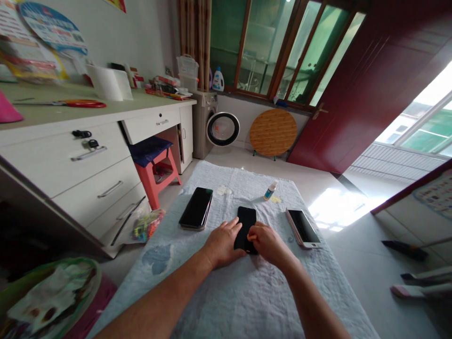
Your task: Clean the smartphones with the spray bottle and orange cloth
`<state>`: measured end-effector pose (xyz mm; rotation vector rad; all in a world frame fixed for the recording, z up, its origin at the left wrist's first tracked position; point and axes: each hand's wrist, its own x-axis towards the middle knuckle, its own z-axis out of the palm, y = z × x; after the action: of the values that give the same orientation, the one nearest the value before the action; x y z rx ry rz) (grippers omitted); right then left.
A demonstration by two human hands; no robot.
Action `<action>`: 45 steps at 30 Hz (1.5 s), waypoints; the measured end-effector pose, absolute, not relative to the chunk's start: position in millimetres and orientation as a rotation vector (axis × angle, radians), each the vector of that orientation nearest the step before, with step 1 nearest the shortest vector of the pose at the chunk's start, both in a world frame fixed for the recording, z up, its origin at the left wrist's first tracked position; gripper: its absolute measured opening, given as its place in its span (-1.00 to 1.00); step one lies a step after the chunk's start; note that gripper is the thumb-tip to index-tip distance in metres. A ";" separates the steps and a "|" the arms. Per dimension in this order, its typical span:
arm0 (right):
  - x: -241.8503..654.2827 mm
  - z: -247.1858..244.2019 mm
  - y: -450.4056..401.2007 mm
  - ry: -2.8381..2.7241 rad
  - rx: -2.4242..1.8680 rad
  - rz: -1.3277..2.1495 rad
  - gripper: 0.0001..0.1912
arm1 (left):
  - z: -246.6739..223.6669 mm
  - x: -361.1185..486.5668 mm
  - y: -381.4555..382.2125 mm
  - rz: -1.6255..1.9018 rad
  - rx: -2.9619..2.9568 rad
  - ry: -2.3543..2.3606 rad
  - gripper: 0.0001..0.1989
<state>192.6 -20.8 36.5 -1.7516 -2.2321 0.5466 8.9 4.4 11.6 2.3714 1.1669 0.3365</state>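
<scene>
A black smartphone (246, 217) lies screen up on the cloth-covered table, between my two hands. My left hand (223, 241) steadies it along its left edge, fingers on the upper side and thumb near the bottom corner. Over the lower right of the screen, my right hand (265, 240) is closed in a pinch. A small orange-tinted bit shows at its fingertips; what it is I cannot make out. To the left rests a stack of dark phones (197, 207). On the right sit stacked phones, a white-framed one (304, 228) on top. Beyond stands a small spray bottle (270, 190).
A pale blue patterned cloth (226, 301) covers the table. At left are a white drawer desk (95, 160), a red stool (155, 174) and a full waste bin (95, 278). A washing machine with its door (223, 128) open and a round wooden board (273, 133) stand behind.
</scene>
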 end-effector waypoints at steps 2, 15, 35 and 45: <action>192.2 41.3 -27.0 -2.255 -1.737 0.597 -0.76 | 10.9 8.9 4.5 0.334 2.367 1.168 -0.22; 196.6 43.2 -32.9 -2.323 -1.659 0.741 -0.75 | 9.1 8.0 10.6 0.311 2.362 1.110 -0.15; 193.8 42.5 -35.1 -2.347 -1.638 0.688 -0.76 | 17.5 3.8 11.4 0.232 2.338 1.051 -0.21; 205.7 33.8 -29.3 -2.285 -1.646 0.648 -0.75 | 11.1 4.4 11.6 0.275 2.329 1.062 -0.20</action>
<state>205.7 -29.3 33.8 -1.6456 -2.2851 0.6482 4.4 11.6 11.1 2.3289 1.0619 0.2748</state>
